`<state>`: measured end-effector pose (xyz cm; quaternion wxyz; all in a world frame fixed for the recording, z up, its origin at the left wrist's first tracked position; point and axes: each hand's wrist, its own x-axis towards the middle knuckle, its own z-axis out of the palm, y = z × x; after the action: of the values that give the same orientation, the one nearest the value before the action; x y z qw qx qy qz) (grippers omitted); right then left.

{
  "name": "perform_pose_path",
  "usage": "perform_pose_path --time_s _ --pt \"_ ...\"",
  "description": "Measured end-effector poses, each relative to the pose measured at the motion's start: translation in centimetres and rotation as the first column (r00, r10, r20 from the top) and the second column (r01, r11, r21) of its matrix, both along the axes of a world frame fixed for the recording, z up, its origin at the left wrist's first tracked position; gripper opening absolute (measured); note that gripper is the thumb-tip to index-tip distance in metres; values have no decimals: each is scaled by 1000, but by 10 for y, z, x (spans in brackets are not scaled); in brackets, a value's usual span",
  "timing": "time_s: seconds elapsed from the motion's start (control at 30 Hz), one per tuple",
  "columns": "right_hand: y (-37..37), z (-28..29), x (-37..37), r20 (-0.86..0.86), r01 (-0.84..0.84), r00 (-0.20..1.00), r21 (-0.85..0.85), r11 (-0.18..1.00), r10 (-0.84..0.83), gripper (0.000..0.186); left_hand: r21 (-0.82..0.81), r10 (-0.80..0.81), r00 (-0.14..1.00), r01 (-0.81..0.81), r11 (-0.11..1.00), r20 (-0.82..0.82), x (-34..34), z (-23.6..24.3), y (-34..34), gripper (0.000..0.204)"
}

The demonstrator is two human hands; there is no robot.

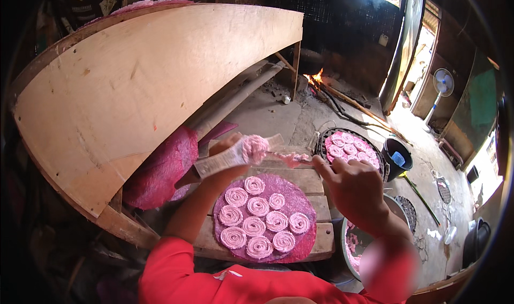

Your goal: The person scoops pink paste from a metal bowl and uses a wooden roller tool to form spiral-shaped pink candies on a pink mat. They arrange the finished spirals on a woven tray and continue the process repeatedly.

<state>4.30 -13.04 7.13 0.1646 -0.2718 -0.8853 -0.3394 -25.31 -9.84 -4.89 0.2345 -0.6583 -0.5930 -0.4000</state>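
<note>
My left hand (pixel 227 144) is wrapped around a pale, flat wooden tool (pixel 217 163), raised above the bench. A lump of pink dough (pixel 255 148) sits on the tool's middle. In my right hand (pixel 350 183) is a thin stick-like utensil (pixel 307 160), pointing left toward that lump, with pink dough clinging to it. Whether the utensil ends in a spoon bowl is hidden by dough. Below both hands, several pink dough spirals (pixel 258 206) lie on a round pink mesh sheet (pixel 292 189).
The mesh rests on a slatted wooden bench (pixel 324 231). Beside my right forearm stands a bucket (pixel 342 250) with pink dough. Farther off are a round tray (pixel 320 143) of spirals, a black bucket (pixel 402 149), an open fire (pixel 316 78) and a fan (pixel 443 83). A large wooden panel (pixel 144 84) slopes at left.
</note>
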Motion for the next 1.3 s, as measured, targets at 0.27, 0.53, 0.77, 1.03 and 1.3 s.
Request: perform_pose_path --time_s 0.27,0.53,0.77,1.03,1.3 --pt "10 -32 -26 123 -118 985 -38 992 121 38 -99 -135 985 124 987 -109 26 -12 -12 51" --pt "17 -44 -2 -524 -273 846 -591 759 -103 43 75 -134 987 141 987 -88 -16 -18 12 24" --pt "5 -146 -66 -784 -615 609 -562 553 -120 59 148 39 998 -31 988 -51 12 -7 17 23" --pt "24 -142 -27 -662 -541 608 -750 382 -438 34 31 4 1000 -3 1000 -13 2 -8 15 15" --pt "-8 -159 -4 -639 -652 640 -746 139 -427 36 118 -49 998 53 992 -31 -1 -19 35 23"
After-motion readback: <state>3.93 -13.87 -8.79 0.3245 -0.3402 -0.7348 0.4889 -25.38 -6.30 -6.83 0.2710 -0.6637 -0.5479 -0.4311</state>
